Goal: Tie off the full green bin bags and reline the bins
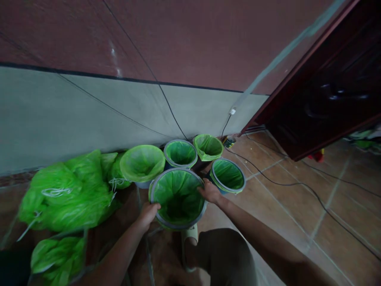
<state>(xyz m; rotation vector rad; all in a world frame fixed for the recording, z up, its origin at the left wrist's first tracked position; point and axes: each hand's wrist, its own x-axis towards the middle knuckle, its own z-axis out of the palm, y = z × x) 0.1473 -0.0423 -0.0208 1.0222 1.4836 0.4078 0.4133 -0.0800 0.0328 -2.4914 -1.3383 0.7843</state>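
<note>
Between my hands is a round trash can (178, 171) with a grey rim, lined with a green plastic bag (175, 190). My left hand (148, 214) grips its rim on the left, thumb over the edge. On the right side my right hand (211, 192) has its fingers over the same rim. Just behind stand more bins with green liners: a wide one (143, 161) at the left, a grey-rimmed one (180, 153) in the middle, one (208, 146) by the wall and another grey-rimmed one (228, 174) at the right.
Bundles of bright green bags (68, 190) tied with white string lie along the wall at left. More green bags (58, 258) sit lower left. A black cable (276, 182) crosses the tiles. A can (229, 142) stands near the wall, and a dark door (321, 87) is at right.
</note>
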